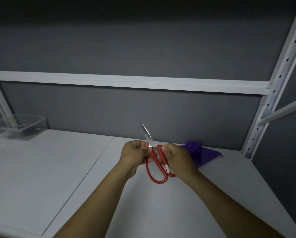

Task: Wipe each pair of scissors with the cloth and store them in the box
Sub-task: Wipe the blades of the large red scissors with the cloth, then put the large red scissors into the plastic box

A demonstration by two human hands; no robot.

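One pair of scissors (162,157) is in hand, held up over the middle of the white desk (212,194), its blades (146,133) closed and pointing up and away, the red loops toward the person; both hands have it. The left hand (135,152) closes its grip near the pivot, fingers curled and pinching where the steel meets the red handle; the right hand (178,158) wraps its grip round the right handle's shank. The purple cloth (204,152) lies crumpled on the desk just behind and to the right of the right hand; whether that hand touches it cannot be told. The clear box (23,126) stands at the far left of the desk, well apart; something dark lies in it, too dim to name.

The scissors look light and rigid; the steel is smooth and probably slippery, the tips sharp, so the red loops are the safest hold. The pivot is a free joint; held by one loop alone, the blades may swing open, so both loops are best pinched together. The cloth is soft and limp and will bunch; a folded wad over the blunt back of the blades, drawn from pivot to tip, should keep the fingers off the edge.
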